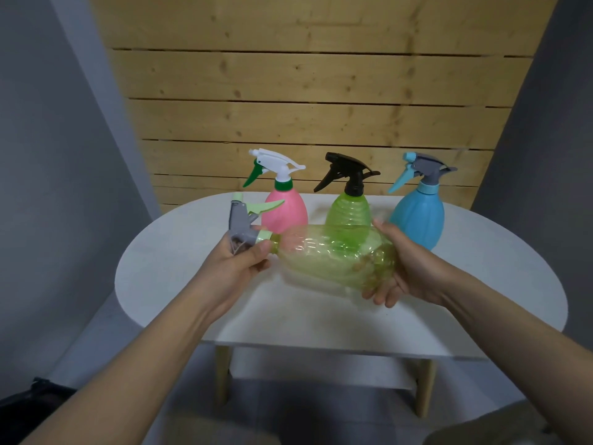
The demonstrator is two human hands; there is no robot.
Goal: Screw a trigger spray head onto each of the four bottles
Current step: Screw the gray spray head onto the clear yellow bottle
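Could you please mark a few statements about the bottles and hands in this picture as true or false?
1. Three bottles stand upright on the table. True.
2. The pink bottle has a black spray head. False: its head is white and green.
3. The left hand grips the grey spray head. True.
4. The right hand rests empty on the table. False: it holds the base of the clear green bottle.
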